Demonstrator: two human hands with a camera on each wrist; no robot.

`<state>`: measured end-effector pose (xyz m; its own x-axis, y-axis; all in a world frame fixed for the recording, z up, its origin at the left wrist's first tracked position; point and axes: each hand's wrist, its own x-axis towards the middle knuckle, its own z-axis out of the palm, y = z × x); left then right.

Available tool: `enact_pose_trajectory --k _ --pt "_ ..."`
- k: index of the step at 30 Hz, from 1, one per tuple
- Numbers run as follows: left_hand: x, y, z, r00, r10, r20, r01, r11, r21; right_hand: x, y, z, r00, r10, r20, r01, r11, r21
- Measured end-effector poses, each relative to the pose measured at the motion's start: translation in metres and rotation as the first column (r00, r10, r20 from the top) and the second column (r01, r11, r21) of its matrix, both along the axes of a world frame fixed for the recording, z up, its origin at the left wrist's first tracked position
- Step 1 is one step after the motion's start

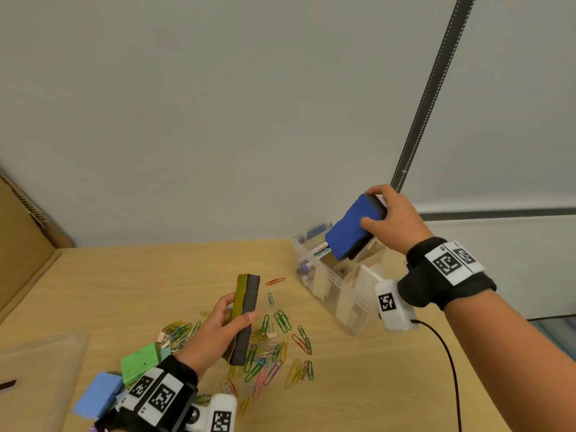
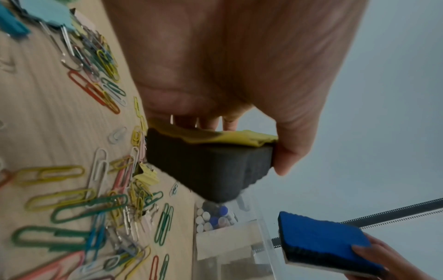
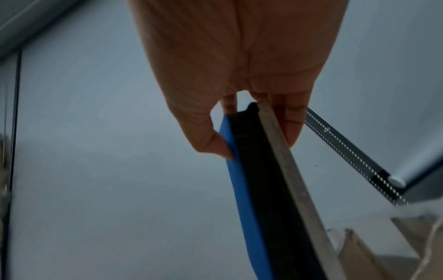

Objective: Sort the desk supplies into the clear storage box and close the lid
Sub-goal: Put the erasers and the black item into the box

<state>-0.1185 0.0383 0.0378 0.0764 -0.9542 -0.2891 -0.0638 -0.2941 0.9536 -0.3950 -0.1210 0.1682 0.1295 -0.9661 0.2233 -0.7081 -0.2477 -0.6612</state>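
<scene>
Above the clear storage box [image 1: 339, 285] at frame right, the right hand [image 1: 396, 219] grips a blue eraser [image 1: 352, 229]; lower centre, the left hand [image 1: 218, 332] clasps a yellow-backed eraser [image 1: 244, 316] over scattered paper clips [image 1: 274, 353].

Office: wooden desk [image 1: 358, 385], scattered paper clips [image 1: 282, 321].

From my feed: left hand [image 2: 235, 62] grips a yellow-topped eraser [image 2: 210, 164] w/ dark foam underside, thumb on its right end, fingers behind. It's held above the wooden desk [image 2: 45, 132], over scattered paper clips [image 2: 79, 206] (mixed colours, blurry). Clear storage box [image 2: 258, 244] sits lower centre, w/ marker caps [image 2: 213, 219] inside. Bottom right, right hand [image 2: 393, 261] holds a blue eraser [image 2: 323, 240].
</scene>
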Motion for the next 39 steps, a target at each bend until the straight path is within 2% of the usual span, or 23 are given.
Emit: enact_pose_trajectory --k 2,4,10,20,26,29,33,39 --pt "0.001 -0.002 0.000 1.000 0.015 0.005 -0.015 1.000 0.000 0.004 -0.005 -0.006 0.992 0.017 -0.127 -0.016 1.000 0.010" --pt "0.002 -0.003 0.001 1.000 0.019 0.003 -0.019 1.000 0.000 0.009 -0.007 -0.011 0.980 0.044 -0.193 -0.042 0.999 0.010" --pt "0.006 -0.003 -0.001 1.000 0.023 -0.007 -0.023 1.000 0.016 0.017 -0.009 -0.011 0.961 0.107 -0.256 -0.115 0.993 -0.017" --pt "0.010 -0.004 -0.013 0.999 0.030 -0.016 -0.029 0.999 0.024 0.012 -0.018 -0.002 0.914 0.203 -0.350 -0.150 0.974 0.172" --pt "0.009 -0.005 -0.012 0.999 0.030 -0.023 -0.030 0.999 0.026 0.016 -0.044 -0.006 0.903 0.159 -0.398 -0.038 0.955 0.294" --pt "0.011 -0.005 -0.013 0.999 0.031 -0.020 -0.031 0.999 0.032 0.016 -0.057 -0.013 0.900 0.084 -0.427 0.102 0.913 0.394" --pt "0.015 -0.005 -0.017 0.999 0.030 -0.012 -0.029 0.998 0.046 0.018 -0.063 -0.018 0.810 0.143 -0.569 0.187 0.856 0.481" --pt "0.018 -0.006 -0.019 1.000 0.007 -0.003 -0.007 0.998 0.060 0.015 -0.073 -0.032 0.637 0.241 -0.732 0.205 0.863 0.462"
